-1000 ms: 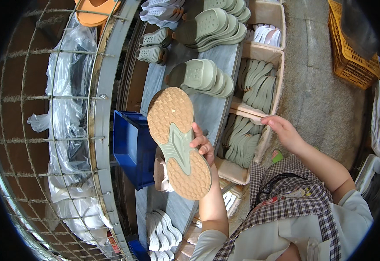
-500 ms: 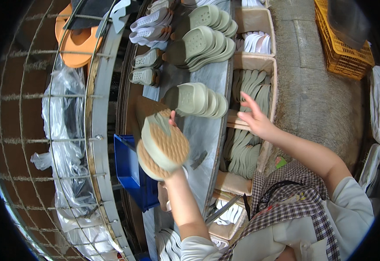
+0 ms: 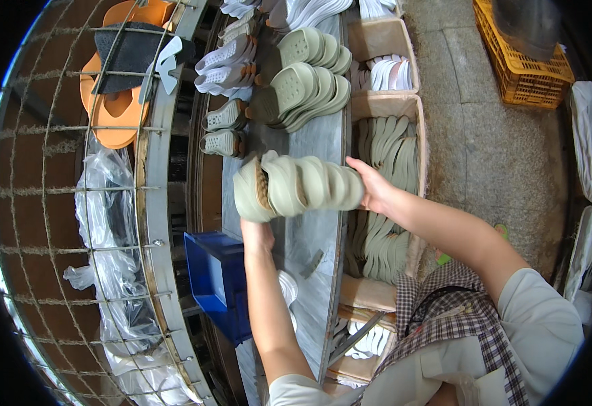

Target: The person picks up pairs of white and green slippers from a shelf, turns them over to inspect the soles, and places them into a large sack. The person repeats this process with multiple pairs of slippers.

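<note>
A row of nested pale green clogs (image 3: 319, 183) spans the space between my hands, above the grey metal bench (image 3: 309, 233). My left hand (image 3: 258, 233) grips the left end from below, its fingers mostly hidden behind the clogs. A strip of tan ridged sole shows between the clogs at that end. At the other end, my right hand (image 3: 373, 188) presses around the last clog, fingers partly hidden. Farther along the bench sit more stacks of green clogs (image 3: 306, 98), with white clogs (image 3: 225, 78) and smaller grey-green clogs (image 3: 223, 128) to their left.
Pinkish lined bins (image 3: 380, 105) along the bench's right side hold green and white curved pieces. A blue plastic crate (image 3: 218, 284) stands left of my left forearm. Wire mesh (image 3: 45, 210) runs along the far left. A yellow crate (image 3: 526, 68) is on the floor at upper right.
My left hand has turned over the clogs whose tan soles were showing. They now join the green stack that lay on the bench. My right hand has moved left onto the stack's end.
</note>
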Motion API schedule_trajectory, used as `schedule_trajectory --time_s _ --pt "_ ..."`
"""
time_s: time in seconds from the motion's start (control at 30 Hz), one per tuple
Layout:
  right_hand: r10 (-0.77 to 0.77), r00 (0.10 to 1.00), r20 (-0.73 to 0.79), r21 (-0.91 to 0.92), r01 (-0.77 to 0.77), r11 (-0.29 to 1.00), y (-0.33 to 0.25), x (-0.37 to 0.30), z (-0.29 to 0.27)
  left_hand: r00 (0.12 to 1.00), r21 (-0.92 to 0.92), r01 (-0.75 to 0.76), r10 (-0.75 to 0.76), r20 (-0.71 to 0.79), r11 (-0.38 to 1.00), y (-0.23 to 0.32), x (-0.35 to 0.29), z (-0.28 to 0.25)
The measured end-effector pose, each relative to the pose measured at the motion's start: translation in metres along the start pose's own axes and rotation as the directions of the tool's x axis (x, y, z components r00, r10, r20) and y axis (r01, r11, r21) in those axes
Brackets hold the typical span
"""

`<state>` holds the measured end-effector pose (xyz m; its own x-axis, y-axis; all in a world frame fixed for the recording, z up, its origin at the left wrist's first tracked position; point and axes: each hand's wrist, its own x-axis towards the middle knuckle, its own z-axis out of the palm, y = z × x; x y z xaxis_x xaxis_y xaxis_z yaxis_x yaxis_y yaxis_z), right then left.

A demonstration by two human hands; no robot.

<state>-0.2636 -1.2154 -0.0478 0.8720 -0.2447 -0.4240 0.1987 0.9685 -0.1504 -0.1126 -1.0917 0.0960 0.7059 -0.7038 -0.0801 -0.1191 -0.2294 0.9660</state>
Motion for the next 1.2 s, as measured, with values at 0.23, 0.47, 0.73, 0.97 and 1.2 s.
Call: schedule_trajectory --time_s 0.23,0.47,0.73,0.97,1.2 --pt "0.110 0.909 0.401 0.122 -0.173 0.977 -0.016 -0.089 -0.088 0.993 -0.258 -0.036 0.063 0.098 0.965 -0.025 -0.080 0.053" --pt "0.206 0.969 0.139 -0.079 -0.196 0.977 -0.067 -0.213 -0.213 0.810 0.570 -0.576 0.502 0.302 0.586 -0.025 -0.166 0.111" --pt "0.467 0.855 0.228 -0.031 -0.473 0.881 -0.069 -0.302 -0.319 0.029 0.335 0.352 -0.368 0.929 0.874 -0.144 -0.155 0.147" --pt "0.473 0.872 -0.124 -0.119 -0.487 0.865 -0.075 -0.329 -0.330 0.216 0.202 0.605 -0.403 0.889 0.770 -0.221 -0.299 0.177" --pt "0.470 0.871 -0.143 0.232 -0.432 0.872 -0.015 -0.233 -0.331 0.398 -0.038 0.864 -0.633 0.664 0.503 -0.301 -0.356 0.135"
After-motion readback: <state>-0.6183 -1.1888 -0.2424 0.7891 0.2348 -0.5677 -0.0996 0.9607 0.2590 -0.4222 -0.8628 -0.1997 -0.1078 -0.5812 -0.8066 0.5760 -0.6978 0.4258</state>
